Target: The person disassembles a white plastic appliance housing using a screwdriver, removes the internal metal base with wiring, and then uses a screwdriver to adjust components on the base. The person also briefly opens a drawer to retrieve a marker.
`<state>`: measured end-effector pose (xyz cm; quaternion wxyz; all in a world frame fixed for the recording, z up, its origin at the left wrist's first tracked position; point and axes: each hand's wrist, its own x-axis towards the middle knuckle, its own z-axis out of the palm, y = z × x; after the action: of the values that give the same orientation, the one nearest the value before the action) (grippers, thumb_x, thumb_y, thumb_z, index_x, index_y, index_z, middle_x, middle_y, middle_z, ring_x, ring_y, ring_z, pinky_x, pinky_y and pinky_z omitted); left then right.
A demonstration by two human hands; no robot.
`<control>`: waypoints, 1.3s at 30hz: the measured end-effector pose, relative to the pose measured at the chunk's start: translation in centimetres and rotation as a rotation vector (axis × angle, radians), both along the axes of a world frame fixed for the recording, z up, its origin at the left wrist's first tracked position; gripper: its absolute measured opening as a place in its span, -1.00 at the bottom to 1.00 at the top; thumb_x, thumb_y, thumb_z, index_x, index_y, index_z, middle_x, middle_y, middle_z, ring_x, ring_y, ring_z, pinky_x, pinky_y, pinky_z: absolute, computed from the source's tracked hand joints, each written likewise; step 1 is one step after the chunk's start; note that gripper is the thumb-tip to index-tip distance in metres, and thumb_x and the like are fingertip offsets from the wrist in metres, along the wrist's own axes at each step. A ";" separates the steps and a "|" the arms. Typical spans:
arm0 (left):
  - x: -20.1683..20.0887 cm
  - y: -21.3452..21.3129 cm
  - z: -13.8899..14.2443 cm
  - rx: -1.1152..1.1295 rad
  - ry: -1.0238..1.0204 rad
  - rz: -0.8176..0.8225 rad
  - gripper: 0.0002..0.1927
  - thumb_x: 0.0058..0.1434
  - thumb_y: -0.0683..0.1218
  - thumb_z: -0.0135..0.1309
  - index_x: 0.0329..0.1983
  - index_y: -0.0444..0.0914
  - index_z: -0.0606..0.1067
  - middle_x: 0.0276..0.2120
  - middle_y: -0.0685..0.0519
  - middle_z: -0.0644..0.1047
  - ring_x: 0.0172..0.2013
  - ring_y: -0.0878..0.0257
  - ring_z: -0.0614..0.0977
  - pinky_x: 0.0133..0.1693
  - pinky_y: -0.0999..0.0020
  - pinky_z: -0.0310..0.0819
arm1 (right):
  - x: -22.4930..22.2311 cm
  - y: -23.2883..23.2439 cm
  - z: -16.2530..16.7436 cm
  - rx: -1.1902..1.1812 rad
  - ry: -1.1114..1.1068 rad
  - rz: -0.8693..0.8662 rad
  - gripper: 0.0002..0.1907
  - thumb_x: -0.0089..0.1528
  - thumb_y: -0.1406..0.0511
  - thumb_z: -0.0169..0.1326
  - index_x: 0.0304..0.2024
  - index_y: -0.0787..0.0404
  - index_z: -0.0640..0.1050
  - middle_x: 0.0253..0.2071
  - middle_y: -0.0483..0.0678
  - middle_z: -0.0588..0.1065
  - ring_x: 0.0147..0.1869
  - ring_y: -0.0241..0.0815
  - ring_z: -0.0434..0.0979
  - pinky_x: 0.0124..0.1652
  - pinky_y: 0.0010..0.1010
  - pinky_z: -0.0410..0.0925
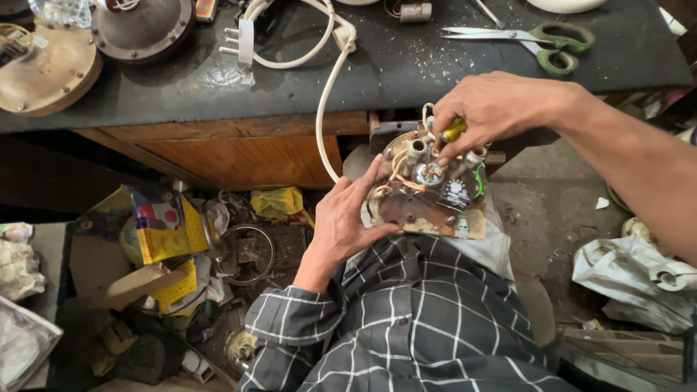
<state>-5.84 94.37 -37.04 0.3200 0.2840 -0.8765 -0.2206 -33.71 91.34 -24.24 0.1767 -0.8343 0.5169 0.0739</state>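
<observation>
My left hand [343, 221] grips the left edge of a rusty appliance base plate [421, 213] that rests on my lap, over a checked grey shirt. The plate carries a black dial, a metal thermostat part, white terminals and yellow, white and green wires. My right hand [494, 109] reaches in from the right and pinches a yellow-handled tool [455, 130] at the plate's top, its tip hidden by my fingers. A white power cord [324, 94] runs from the plate up onto the dark workbench [406, 65].
Green-handled scissors [541, 40] and a white plug [245, 40] lie on the bench, with round metal bases [47, 72] at its left. Crumpled yellow packaging [163, 232] and scrap parts litter the floor at left. A white bag [632, 279] lies at right.
</observation>
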 end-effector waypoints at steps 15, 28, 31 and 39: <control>0.0 0.2 -0.5 0.007 0.030 0.000 0.18 -0.15 0.23 0.43 0.53 -0.15 0.19 0.03 0.14 0.62 -0.25 0.10 0.50 -0.11 0.24 0.49 | 2.7 4.7 -0.5 -0.337 0.333 0.117 -0.83 0.10 0.16 0.16 -0.38 0.10 0.58 -0.33 -0.12 0.51 -0.19 -0.10 0.63 -0.34 -0.21 0.52; 0.0 0.2 -0.7 0.024 0.041 -0.003 0.18 -0.14 0.26 0.42 0.52 -0.16 0.19 -0.03 0.12 0.62 -0.25 0.11 0.50 -0.13 0.23 0.48 | 2.7 4.7 -0.1 -0.293 0.385 0.108 -0.75 0.08 0.09 0.20 -0.26 0.02 0.62 -0.29 -0.18 0.54 -0.12 -0.09 0.60 -0.16 -0.19 0.47; 0.1 0.2 -0.7 0.032 0.036 0.001 0.17 -0.13 0.27 0.42 0.53 -0.14 0.19 -0.06 0.11 0.62 -0.24 0.12 0.51 -0.12 0.23 0.49 | 2.8 4.8 0.0 -0.329 0.313 0.135 -0.79 0.05 0.17 0.21 -0.26 -0.01 0.63 -0.32 -0.20 0.54 -0.12 -0.11 0.59 -0.16 -0.20 0.46; 0.0 0.2 -0.7 0.043 0.036 -0.002 0.17 -0.14 0.27 0.42 0.53 -0.14 0.19 -0.07 0.10 0.62 -0.25 0.11 0.51 -0.14 0.22 0.48 | 2.3 5.0 -0.1 -0.369 0.333 0.118 -0.65 0.07 -0.04 0.22 -0.32 0.03 0.59 -0.39 -0.18 0.51 -0.18 -0.10 0.56 -0.20 -0.20 0.42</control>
<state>-5.82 94.56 -37.70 0.3292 0.2859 -0.8660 -0.2448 -31.37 96.29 -24.37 -0.0707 -0.8576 0.4939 0.1248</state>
